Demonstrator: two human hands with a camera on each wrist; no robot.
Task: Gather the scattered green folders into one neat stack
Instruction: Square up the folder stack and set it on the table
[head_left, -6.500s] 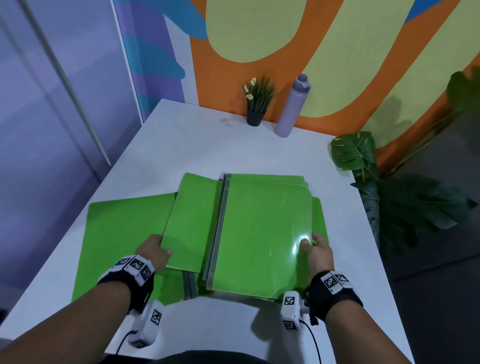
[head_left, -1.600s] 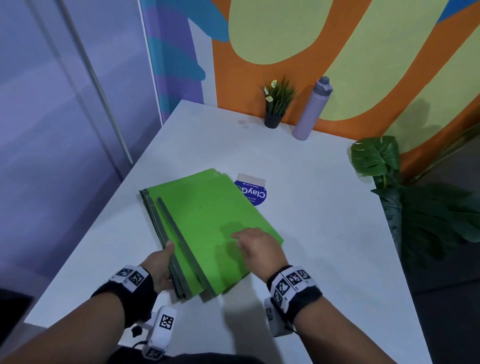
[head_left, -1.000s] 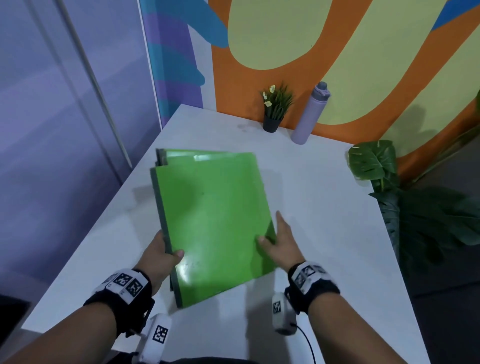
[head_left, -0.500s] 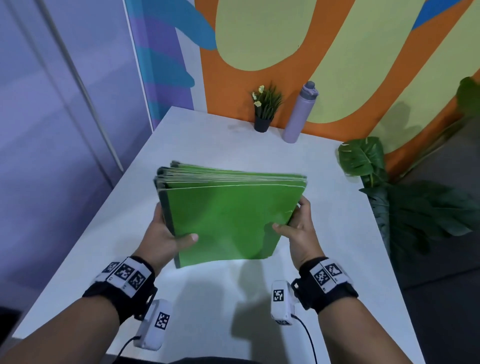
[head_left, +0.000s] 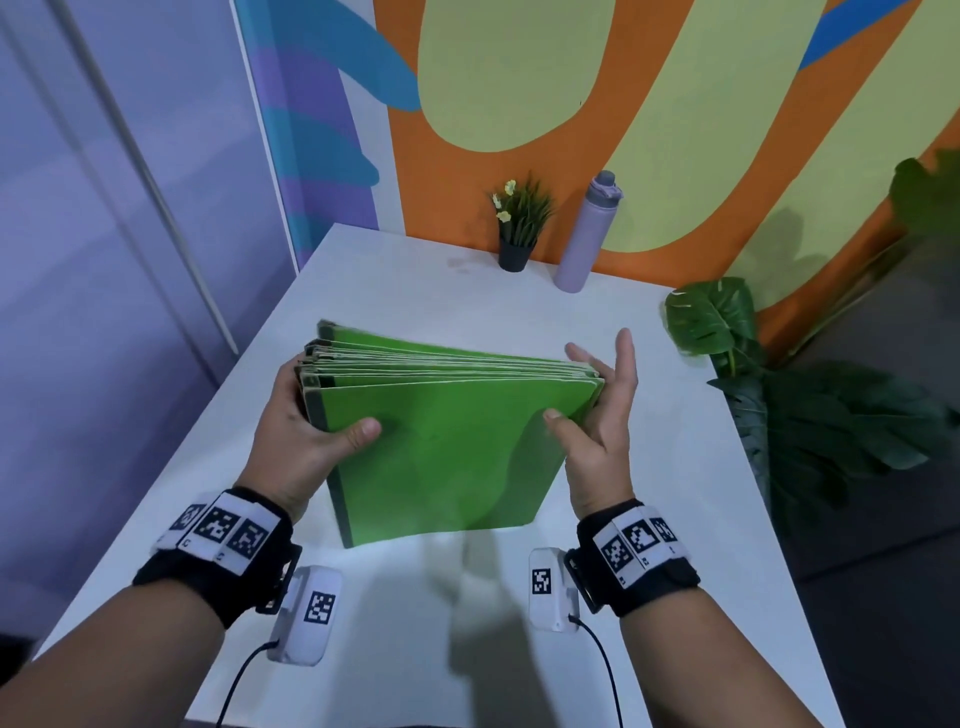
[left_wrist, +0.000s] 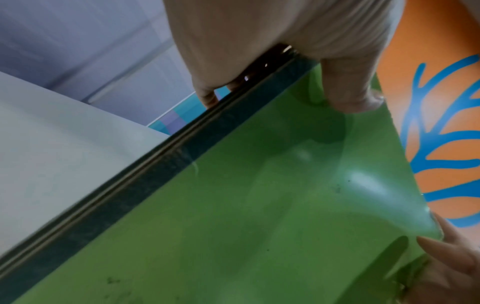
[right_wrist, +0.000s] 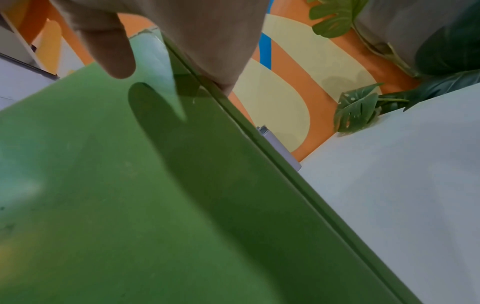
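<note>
Folders (head_left: 441, 447) are bunched into one stack, standing on edge on the table (head_left: 649, 519) between my hands. From the head cam, my left hand (head_left: 301, 436) grips the spine side, thumb on the front cover. My right hand (head_left: 602, 415) is flat against the other side, fingers straight, thumb barely touching the cover.

Left wrist cam: thumb pressed on the green cover (left_wrist: 259, 205), fingers behind the spines.

Right wrist cam: palm (right_wrist: 207, 41) along the edge, bottle (right_wrist: 280, 148) peeking out behind.
</note>
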